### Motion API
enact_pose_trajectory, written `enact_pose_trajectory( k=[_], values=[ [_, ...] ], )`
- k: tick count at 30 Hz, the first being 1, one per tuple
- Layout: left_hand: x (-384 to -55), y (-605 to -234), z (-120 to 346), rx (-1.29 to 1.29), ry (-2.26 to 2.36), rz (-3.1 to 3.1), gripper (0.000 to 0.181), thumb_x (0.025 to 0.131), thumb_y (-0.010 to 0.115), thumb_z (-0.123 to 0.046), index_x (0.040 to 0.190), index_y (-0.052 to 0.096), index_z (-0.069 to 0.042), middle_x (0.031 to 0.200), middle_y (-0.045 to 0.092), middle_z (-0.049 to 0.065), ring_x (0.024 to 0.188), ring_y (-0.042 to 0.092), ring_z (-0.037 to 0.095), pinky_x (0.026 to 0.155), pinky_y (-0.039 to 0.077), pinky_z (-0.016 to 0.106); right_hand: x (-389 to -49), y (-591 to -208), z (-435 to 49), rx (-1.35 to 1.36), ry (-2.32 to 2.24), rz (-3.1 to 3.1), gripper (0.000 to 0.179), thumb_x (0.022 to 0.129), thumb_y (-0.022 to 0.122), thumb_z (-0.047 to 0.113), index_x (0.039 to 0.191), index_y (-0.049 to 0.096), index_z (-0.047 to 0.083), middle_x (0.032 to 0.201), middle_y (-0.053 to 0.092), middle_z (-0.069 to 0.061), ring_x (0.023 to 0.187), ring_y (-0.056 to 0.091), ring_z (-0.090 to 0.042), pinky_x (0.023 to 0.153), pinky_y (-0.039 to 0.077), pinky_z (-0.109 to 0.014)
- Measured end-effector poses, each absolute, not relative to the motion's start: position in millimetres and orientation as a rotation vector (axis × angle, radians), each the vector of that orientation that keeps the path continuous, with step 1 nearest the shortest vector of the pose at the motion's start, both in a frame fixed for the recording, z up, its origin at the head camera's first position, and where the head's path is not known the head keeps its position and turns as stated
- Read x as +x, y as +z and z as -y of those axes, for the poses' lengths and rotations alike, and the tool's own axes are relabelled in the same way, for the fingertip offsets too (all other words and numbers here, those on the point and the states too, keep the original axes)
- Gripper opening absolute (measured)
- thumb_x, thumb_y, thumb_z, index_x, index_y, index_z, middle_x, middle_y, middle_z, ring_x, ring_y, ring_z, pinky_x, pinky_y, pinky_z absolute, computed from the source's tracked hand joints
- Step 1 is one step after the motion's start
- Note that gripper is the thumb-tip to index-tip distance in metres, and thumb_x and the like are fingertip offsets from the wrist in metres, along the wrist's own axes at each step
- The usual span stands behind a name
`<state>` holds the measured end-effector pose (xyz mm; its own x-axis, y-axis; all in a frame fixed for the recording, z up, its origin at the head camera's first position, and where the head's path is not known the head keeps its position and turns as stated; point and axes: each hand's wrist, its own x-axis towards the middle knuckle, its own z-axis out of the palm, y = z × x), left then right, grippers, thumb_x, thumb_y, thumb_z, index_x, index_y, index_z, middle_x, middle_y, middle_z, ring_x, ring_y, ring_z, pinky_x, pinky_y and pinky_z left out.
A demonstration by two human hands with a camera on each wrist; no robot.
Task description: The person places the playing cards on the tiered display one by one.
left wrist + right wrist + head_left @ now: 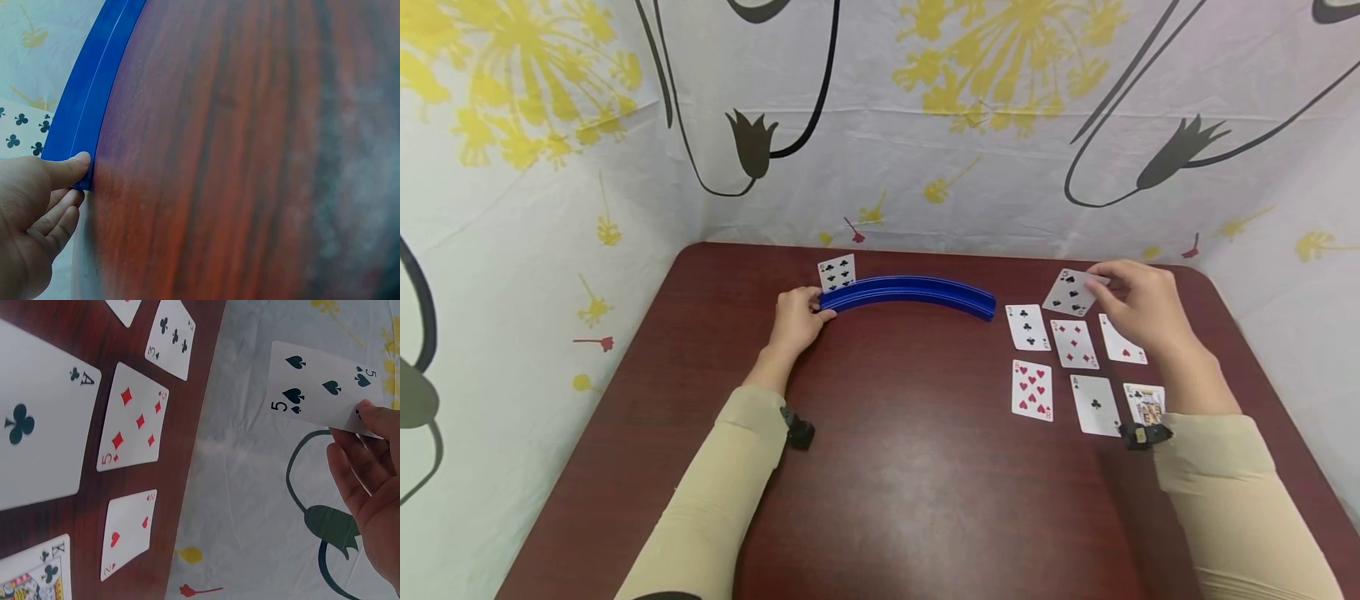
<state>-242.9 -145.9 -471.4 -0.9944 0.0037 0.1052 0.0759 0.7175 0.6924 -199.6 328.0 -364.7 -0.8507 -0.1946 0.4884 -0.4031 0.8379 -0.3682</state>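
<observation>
My left hand (796, 320) pinches the left end of a curved blue card holder (910, 288), thumb on its front face. A clubs card (837, 272) stands upright in the holder near that end, its lower part hidden. Over at the right, my right hand (1138, 304) grips a five of spades (319, 384) by one edge between thumb and fingers. The card is raised, its face turned to the right wrist camera. Nearest below it in the head view lie a three of clubs (1027, 327), a five of diamonds (1075, 344) and a two of hearts (1122, 342).
A closer row has a hearts card (1032, 390), an ace of clubs (1095, 406) and a king of clubs (1144, 402), partly covered by the right wrist strap. The dark red wooden table (925, 500) meets a patterned cloth (865, 167) at the back and sides.
</observation>
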Motion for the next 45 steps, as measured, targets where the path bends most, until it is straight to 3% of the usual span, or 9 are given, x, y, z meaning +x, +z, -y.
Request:
enact_pose_trajectory(
  k=[7, 10, 17, 25, 36, 45],
  values=[
    [-242, -471, 146, -0.063, -1.146, 2.821, 0.046, 0.09, 0.079, -0.012, 0.13, 0.065, 0.006, 0.116, 0.069, 0.023, 0.103, 0.068, 0.031, 0.09, 0.057, 0.043, -201, -369, -320, 0.456, 0.657, 2.596, 0.01, 0.091, 0.073, 0.001, 0.101, 0.073, -0.003, 0.096, 0.074, -0.018, 0.072, 0.065, -0.016, 0.068, 0.035, 0.0],
    [-242, -471, 146, -0.058, -1.15, 2.823, 0.046, 0.09, 0.079, -0.012, 0.13, 0.065, 0.006, 0.116, 0.07, 0.023, 0.103, 0.069, 0.031, 0.09, 0.057, 0.043, -202, -371, -317, 0.452, 0.67, 2.602, 0.011, 0.092, 0.072, 0.002, 0.102, 0.073, -0.003, 0.096, 0.074, -0.017, 0.073, 0.066, -0.024, 0.068, 0.035, 0.0],
    [-243, -471, 147, -0.054, -1.158, 2.829, 0.046, 0.09, 0.079, -0.012, 0.13, 0.065, 0.006, 0.117, 0.069, 0.023, 0.103, 0.068, 0.031, 0.091, 0.057, 0.043, -203, -375, -309, 0.46, 0.703, 2.598, 0.01, 0.091, 0.072, 0.0, 0.1, 0.073, -0.004, 0.092, 0.073, -0.016, 0.073, 0.066, -0.023, 0.068, 0.037, -0.001],
    [-243, -472, 147, -0.06, -1.152, 2.825, 0.045, 0.089, 0.08, -0.012, 0.129, 0.066, 0.006, 0.116, 0.069, 0.023, 0.102, 0.068, 0.031, 0.09, 0.058, 0.043, -204, -377, -298, 0.507, 0.764, 2.594, 0.01, 0.092, 0.072, 0.001, 0.101, 0.073, -0.003, 0.095, 0.073, -0.018, 0.075, 0.069, -0.032, 0.068, 0.04, -0.003],
    [-244, -471, 146, -0.043, -1.163, 2.822, 0.046, 0.09, 0.08, -0.013, 0.129, 0.066, 0.005, 0.115, 0.07, 0.022, 0.103, 0.069, 0.03, 0.09, 0.057, 0.042, -211, -378, -288, 0.562, 0.745, 2.585, 0.008, 0.092, 0.072, 0.0, 0.099, 0.073, -0.002, 0.094, 0.074, -0.015, 0.075, 0.07, -0.03, 0.068, 0.045, -0.009],
    [-244, -472, 146, -0.03, -1.161, 2.831, 0.046, 0.09, 0.079, -0.013, 0.13, 0.066, 0.005, 0.117, 0.069, 0.022, 0.104, 0.069, 0.03, 0.09, 0.057, 0.042, -216, -379, -277, 0.597, 0.832, 2.574, 0.008, 0.093, 0.072, 0.002, 0.1, 0.074, -0.002, 0.094, 0.073, -0.016, 0.076, 0.071, -0.03, 0.07, 0.039, 0.0]
  ],
)
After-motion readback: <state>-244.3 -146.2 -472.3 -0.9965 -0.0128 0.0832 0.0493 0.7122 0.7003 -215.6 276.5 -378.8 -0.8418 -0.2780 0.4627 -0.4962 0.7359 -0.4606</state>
